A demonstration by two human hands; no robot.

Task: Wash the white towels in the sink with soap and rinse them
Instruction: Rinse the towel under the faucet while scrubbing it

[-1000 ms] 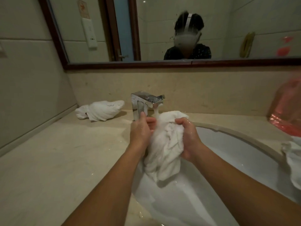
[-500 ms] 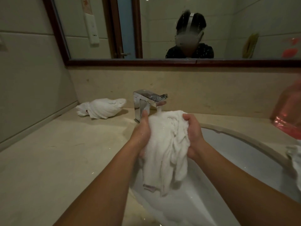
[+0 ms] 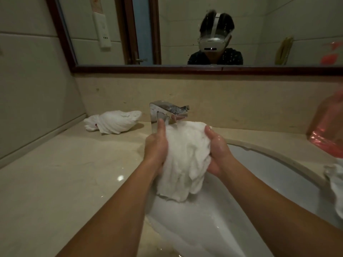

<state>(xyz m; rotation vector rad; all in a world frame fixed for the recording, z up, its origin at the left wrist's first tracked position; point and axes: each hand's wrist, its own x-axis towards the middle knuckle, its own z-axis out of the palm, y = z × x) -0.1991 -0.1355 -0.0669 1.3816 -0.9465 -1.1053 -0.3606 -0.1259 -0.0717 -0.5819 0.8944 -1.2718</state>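
A wet white towel [image 3: 185, 160] is bunched between both hands over the white sink [image 3: 278, 182], right under the chrome faucet [image 3: 167, 113], whose water falls on its top. My left hand [image 3: 156, 147] grips its left side with the thumb up. My right hand [image 3: 218, 151] grips its right side, fingers curled into the cloth. The towel's lower end hangs down into the basin. A second white towel [image 3: 113, 121] lies twisted on the counter to the left of the faucet. Part of a third white towel [image 3: 336, 184] lies on the sink's right rim.
The beige stone counter [image 3: 65, 182] spreads to the left, bounded by a tiled wall. A pink translucent bottle [image 3: 328, 127] stands at the back right. Above the backsplash hangs a framed mirror [image 3: 185, 68] that reflects a person with a headset.
The towel has been gathered up into a tighter, higher bundle under the faucet. Both hands have shifted slightly along its sides, and less cloth hangs below them.
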